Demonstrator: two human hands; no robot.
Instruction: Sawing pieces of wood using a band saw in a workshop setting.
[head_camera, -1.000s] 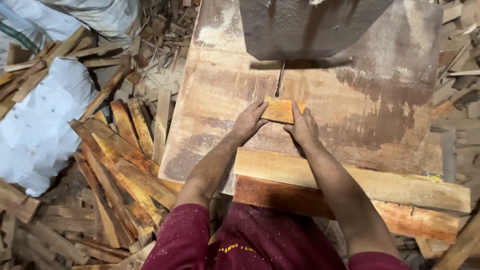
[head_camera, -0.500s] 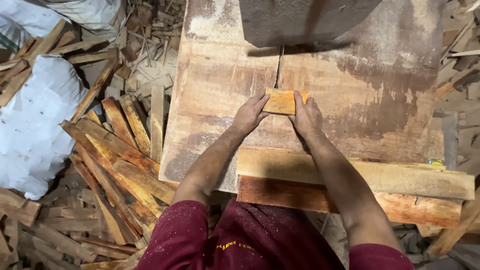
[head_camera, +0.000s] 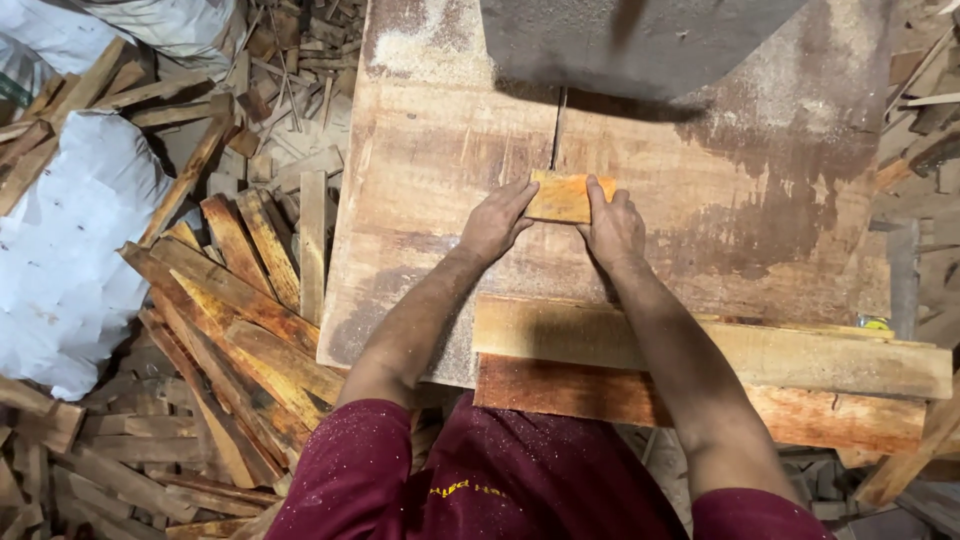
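A small orange-brown wood block (head_camera: 562, 197) lies flat on a worn wooden saw table (head_camera: 420, 200), just in front of a thin vertical blade (head_camera: 558, 130). My left hand (head_camera: 495, 220) presses on the block's left end with its fingers. My right hand (head_camera: 612, 225) grips the block's right end, fingers over the top edge. The block's far edge sits right at the blade. A grey machine housing (head_camera: 630, 40) stands over the blade at the top.
Two long planks (head_camera: 800, 360) lie stacked across the table's near edge. A heap of wood offcuts (head_camera: 230, 310) covers the floor at the left, beside white sacks (head_camera: 60, 260). More scrap wood lies at the right edge (head_camera: 920, 110). Sawdust coats the table.
Both hands have kept hold of the block and slid it forward toward the blade. The view has shifted a little.
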